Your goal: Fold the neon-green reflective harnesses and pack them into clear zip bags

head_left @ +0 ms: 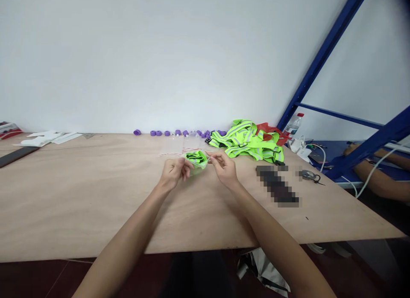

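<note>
Two bare forearms reach in from the bottom edge, passing a crumpled white-and-dark bundle below the near edge of a pale, wood-grained tabletop. Above the tabletop, both hands are closed in light pinches on a small, clear plastic bag: the left hand grips its left side between thumb and curled fingers, and the right hand nips the right corner of its mouth with the fingertips. Inside sits a folded, neon-green reflective strap, showing at the open mouth. The thin film looks slippery; if either pinch slackens, the mouth could fold over or the bag drop. An uneven tug might split a side, and the springy folds, sitting high, could push back out or catch in the opening.

To the right lie a dark, pixel-blurred object and a loose heap of neon-green straps with silver stripes. Just beyond the hands are flat, clear bags with red edge lines. Small purple rolls line the back, against a plain white wall. At far right, behind a blue metal frame, another person's arm shows.
</note>
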A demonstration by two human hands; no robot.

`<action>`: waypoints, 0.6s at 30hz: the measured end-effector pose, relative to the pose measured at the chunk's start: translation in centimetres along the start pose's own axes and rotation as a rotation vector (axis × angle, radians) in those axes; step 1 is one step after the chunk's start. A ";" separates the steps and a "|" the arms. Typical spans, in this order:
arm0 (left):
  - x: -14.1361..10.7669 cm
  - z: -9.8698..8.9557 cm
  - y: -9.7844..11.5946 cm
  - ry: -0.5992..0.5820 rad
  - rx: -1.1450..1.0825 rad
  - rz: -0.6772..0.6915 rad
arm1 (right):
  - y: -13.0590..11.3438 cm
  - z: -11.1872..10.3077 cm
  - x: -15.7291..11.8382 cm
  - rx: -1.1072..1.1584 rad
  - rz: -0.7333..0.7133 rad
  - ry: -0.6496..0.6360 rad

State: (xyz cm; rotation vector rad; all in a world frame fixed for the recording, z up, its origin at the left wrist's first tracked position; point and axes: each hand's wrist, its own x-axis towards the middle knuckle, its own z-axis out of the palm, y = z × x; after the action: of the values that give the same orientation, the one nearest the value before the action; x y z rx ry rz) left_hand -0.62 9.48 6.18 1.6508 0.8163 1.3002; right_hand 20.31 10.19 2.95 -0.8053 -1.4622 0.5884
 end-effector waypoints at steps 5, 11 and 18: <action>1.1 -1.2 -1.5 0.139 0.091 0.210 | -0.7 0.1 0.8 0.038 0.027 0.090; 1.0 1.7 -1.9 0.020 -0.150 0.042 | -2.3 0.7 1.6 0.025 0.052 0.082; 1.3 2.6 -1.9 0.099 -0.370 -0.179 | -2.5 0.3 1.9 0.236 0.227 0.121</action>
State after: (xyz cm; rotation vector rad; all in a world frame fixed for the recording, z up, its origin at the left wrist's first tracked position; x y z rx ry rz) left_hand 2.20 10.82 4.78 1.2035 0.7128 1.3231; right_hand 19.81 10.14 6.08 -0.8100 -1.1737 0.8519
